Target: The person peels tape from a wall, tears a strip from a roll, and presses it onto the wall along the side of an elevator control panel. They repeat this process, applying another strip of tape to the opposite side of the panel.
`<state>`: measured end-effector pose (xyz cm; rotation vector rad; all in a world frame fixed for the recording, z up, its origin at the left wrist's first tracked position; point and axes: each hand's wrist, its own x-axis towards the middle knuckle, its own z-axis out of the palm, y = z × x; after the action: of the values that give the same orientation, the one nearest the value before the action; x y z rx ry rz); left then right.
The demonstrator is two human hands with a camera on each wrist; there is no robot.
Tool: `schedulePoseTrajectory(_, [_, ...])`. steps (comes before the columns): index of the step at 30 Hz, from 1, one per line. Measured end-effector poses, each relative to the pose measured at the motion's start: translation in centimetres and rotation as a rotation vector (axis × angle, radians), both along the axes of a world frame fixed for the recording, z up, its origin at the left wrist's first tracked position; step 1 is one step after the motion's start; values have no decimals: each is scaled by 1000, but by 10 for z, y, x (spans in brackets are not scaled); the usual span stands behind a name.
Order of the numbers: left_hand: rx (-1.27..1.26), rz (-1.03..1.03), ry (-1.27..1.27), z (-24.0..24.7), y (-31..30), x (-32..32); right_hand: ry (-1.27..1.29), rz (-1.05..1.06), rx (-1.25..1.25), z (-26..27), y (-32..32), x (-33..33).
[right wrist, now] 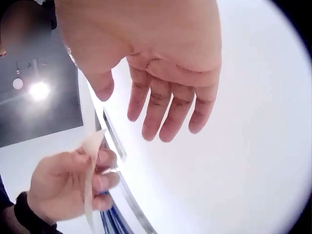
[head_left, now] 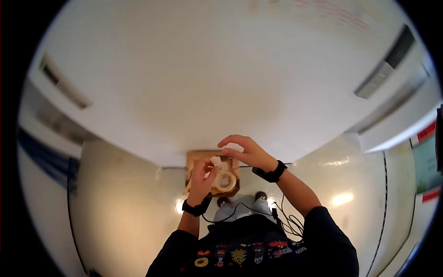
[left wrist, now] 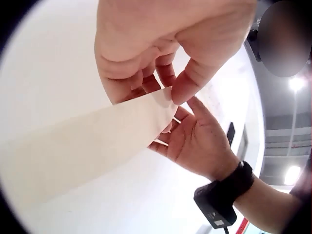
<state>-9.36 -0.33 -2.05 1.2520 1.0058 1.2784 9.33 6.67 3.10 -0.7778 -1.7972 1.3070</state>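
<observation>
Writing: faint red marks (head_left: 332,11) run across the upper white surface (head_left: 207,78), too blurred to read; a small pale label (left wrist: 219,223) sits on the right wrist's black device (left wrist: 210,202), its print too tiny to make out; the dark shirt (head_left: 323,235) carries a band of colourful cartoon figures (head_left: 238,256).

Left hand (head_left: 200,181): here it is, pinching the pale strip (left wrist: 87,139) by one end between thumb and fingers; the remaining fingers curve in behind it.

Right hand (head_left: 253,153): holding nothing, fingers loosely extended and slightly apart, the thumb standing off from them; it hovers just beside the left hand, ahead of the white surface, and apart from the strip.

Strip position: in the left hand's grip, on that hand's side of the gap; the left wrist view shows it running out from the thumb, with the right hand beyond it.

Strip look: cream, thin, matt and slightly see-through; long and flat in the left wrist view, bent near the pinched end; from the right wrist it shows almost edge-on, with a pointed corner sticking up past the thumb.

Wooden tray (head_left: 190,159): below the hands, in front of the shoes (head_left: 261,195); a cream ring-shaped roll (head_left: 233,181) lies in it.
</observation>
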Motion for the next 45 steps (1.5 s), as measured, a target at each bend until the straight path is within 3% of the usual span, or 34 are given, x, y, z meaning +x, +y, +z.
schedulePoseTrajectory(5, [99, -303, -21, 38, 16, 88, -330, -37, 292, 52, -19, 96])
schedulePoseTrajectory(12, [375, -398, 212, 73, 1, 194, -473, -29, 391, 107, -70, 198])
schedulePoseTrajectory(18, [208, -420, -93, 84, -14, 284, -555, -205, 820, 126, -98, 272])
schedulePoseTrajectory(23, [46, -409, -162, 92, -19, 319, -594, -228, 829, 139, -111, 308])
schedulePoseTrajectory(28, [174, -355, -132, 113, -21, 337, -408, -353, 691, 157, -116, 329])
schedulePoseTrajectory(32, [113, -397, -2, 101, -5, 349, -232, -460, 633, 189, -110, 347])
schedulePoseTrajectory(37, [67, -421, 82, 87, 18, 363, -243, -508, 660, 231, -90, 371])
schedulePoseTrajectory(45, [135, -464, -19, 81, 56, 386, -297, -547, 700, 301, -41, 386])
